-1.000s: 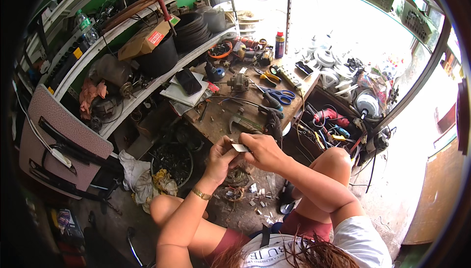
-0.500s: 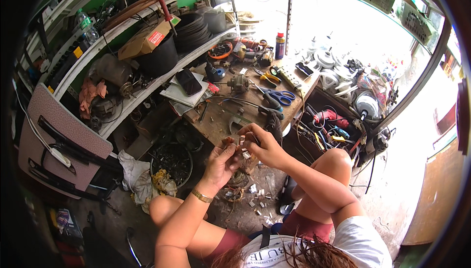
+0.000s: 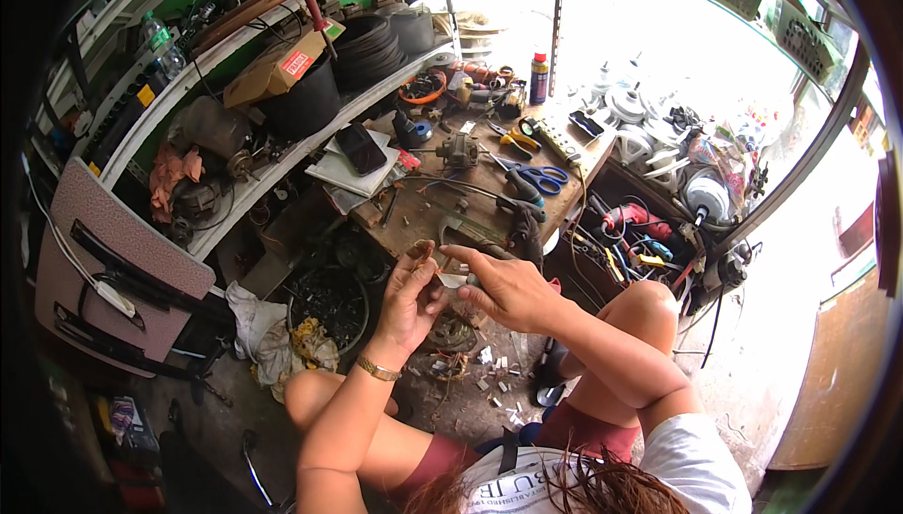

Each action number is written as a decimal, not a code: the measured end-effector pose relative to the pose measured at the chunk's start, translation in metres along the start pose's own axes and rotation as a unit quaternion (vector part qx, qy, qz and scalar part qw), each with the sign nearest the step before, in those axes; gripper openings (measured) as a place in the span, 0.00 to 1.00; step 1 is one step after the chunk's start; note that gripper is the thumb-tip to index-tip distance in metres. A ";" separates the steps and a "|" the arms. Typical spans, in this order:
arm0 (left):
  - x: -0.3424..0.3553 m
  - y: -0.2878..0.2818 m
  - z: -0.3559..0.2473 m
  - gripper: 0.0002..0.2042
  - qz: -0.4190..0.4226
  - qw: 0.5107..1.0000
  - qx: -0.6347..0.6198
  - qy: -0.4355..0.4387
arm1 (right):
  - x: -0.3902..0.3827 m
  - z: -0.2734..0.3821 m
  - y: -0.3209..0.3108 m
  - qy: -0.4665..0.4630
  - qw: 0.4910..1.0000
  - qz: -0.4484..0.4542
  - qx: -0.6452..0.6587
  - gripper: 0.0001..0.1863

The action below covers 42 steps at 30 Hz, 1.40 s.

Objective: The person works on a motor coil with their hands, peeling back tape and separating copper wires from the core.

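Observation:
My left hand (image 3: 406, 302) is raised above the floor near the bench's front edge, its fingers pinching a small thin piece (image 3: 428, 260), orange in part, too small to name. My right hand (image 3: 508, 290) is closed on a small pale flat piece (image 3: 451, 281), whose tip lies against what my left fingers hold. The wooden bench (image 3: 386, 222) just beyond carries a hammer (image 3: 451, 224), blue scissors (image 3: 541, 178), yellow-handled pliers (image 3: 515, 143), a small metal motor (image 3: 458, 150) and a phone (image 3: 360, 147). Small white scraps (image 3: 484, 356) lie on the floor below my hands.
A crowded shelf (image 3: 230, 213) runs along the left, above a bucket (image 3: 362, 321) of dark scraps and crumpled cloths (image 3: 259, 331). A padded pink board (image 3: 141, 232) leans at the left. A tool box (image 3: 611, 251) stands right of the bench, white plastic parts (image 3: 630, 105) behind it.
Both hands have risen slightly. My right fingers lifted off the pale piece half a second ago and are now lower around it again, with the piece angled toward my left fingertips.

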State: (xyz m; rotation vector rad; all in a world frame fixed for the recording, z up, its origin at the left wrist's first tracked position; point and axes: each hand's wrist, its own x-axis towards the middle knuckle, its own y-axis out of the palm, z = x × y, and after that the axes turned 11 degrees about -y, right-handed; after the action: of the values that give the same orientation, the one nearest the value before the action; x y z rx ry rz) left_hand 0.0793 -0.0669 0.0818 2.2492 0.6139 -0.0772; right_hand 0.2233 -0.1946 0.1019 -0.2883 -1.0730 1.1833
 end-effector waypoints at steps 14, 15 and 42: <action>-0.003 -0.004 -0.004 0.16 -0.013 0.997 0.060 0.040 | 0.001 0.001 -0.004 0.013 0.999 0.042 -0.017 0.25; -0.003 -0.004 -0.003 0.16 -0.017 0.997 0.066 0.046 | 0.001 0.001 -0.004 0.017 0.999 0.045 -0.015 0.25; -0.007 -0.013 0.010 0.10 -0.063 0.998 0.000 0.003 | 0.002 -0.026 -0.018 0.190 0.946 -0.013 0.262 0.20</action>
State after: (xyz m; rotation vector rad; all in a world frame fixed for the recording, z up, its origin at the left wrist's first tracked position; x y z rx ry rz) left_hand 0.0685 -0.0697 0.0674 2.2098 0.7586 -0.1341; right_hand 0.2550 -0.1916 0.1019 -0.0771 -0.4010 1.2785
